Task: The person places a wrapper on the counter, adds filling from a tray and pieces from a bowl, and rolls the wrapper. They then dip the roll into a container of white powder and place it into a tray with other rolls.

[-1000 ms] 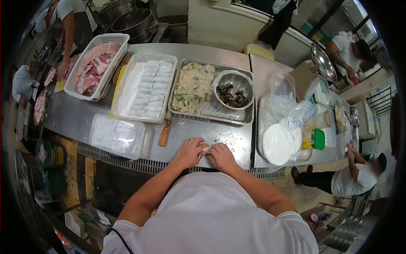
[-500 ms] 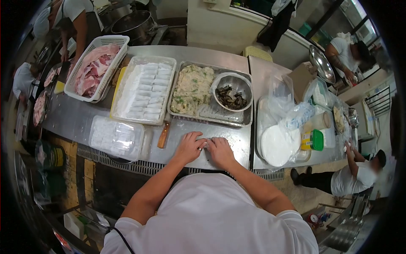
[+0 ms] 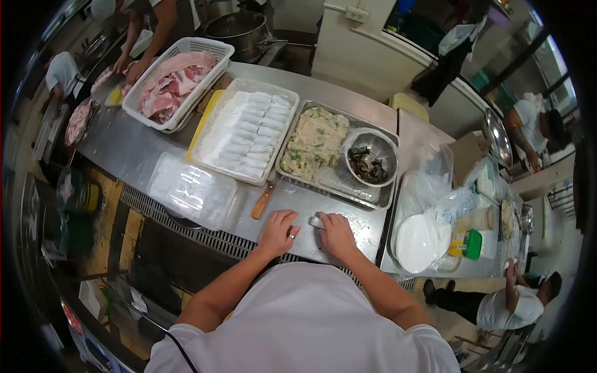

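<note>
My right hand [image 3: 336,234] is closed over a small white roll [image 3: 316,221] on the steel counter [image 3: 124,152], just in front of me. My left hand [image 3: 279,231] rests flat on the counter a little to the left of the roll, fingers apart and holding nothing. Beyond my hands stand a metal tray of pale filling [image 3: 315,145] and a metal bowl of dark mushrooms [image 3: 370,163]. Left of them is a clear tray of finished white rolls [image 3: 247,133]. A wooden-handled knife [image 3: 262,201] lies just beyond my left hand.
A clear plastic lid [image 3: 190,189] lies at the counter's near left, and a white basket of raw meat [image 3: 176,81] stands at the far left. Round white wrappers [image 3: 418,240] and a green-lidded jar [image 3: 471,244] sit to the right. Other people work at far left and right.
My hands were pressed together over the roll; now the left hand has drawn away and lies flat while the right keeps the roll. My view has swung to the left.
</note>
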`<act>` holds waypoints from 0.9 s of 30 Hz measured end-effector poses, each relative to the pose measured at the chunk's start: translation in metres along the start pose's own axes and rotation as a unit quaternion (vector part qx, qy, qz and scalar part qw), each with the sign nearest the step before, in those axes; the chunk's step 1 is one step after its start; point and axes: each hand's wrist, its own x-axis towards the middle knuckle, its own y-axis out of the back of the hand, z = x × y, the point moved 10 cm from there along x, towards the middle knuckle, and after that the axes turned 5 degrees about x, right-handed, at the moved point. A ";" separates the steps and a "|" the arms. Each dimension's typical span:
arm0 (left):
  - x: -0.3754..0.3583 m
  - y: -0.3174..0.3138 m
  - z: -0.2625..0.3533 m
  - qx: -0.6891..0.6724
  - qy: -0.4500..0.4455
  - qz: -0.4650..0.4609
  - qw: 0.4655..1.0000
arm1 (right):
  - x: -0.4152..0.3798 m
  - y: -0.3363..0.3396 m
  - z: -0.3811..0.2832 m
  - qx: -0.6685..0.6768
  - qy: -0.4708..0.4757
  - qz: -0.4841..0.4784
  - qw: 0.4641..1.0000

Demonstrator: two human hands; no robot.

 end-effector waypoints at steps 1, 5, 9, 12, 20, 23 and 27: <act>0.001 0.001 0.000 -0.002 0.002 0.003 1.000 | 0.003 0.001 0.001 0.013 -0.012 -0.016 1.000; 0.000 0.002 -0.002 0.001 0.006 0.012 1.000 | 0.008 -0.008 0.034 0.256 -0.109 0.069 0.958; 0.000 0.000 -0.004 0.002 0.009 0.004 1.000 | 0.047 -0.015 0.019 0.633 -0.255 -0.049 0.729; -0.002 -0.001 -0.005 0.001 0.015 0.001 1.000 | 0.109 0.022 -0.033 0.579 -0.147 -0.065 0.800; -0.006 -0.011 -0.012 0.028 0.040 -0.027 0.998 | 0.276 0.025 -0.171 0.294 0.042 -0.058 0.953; -0.009 -0.013 -0.015 -0.010 0.047 -0.024 0.999 | 0.307 0.003 -0.226 0.201 0.090 -0.071 0.973; -0.007 -0.009 -0.013 -0.025 0.035 -0.016 0.999 | 0.330 -0.056 -0.258 0.165 0.092 -0.187 0.964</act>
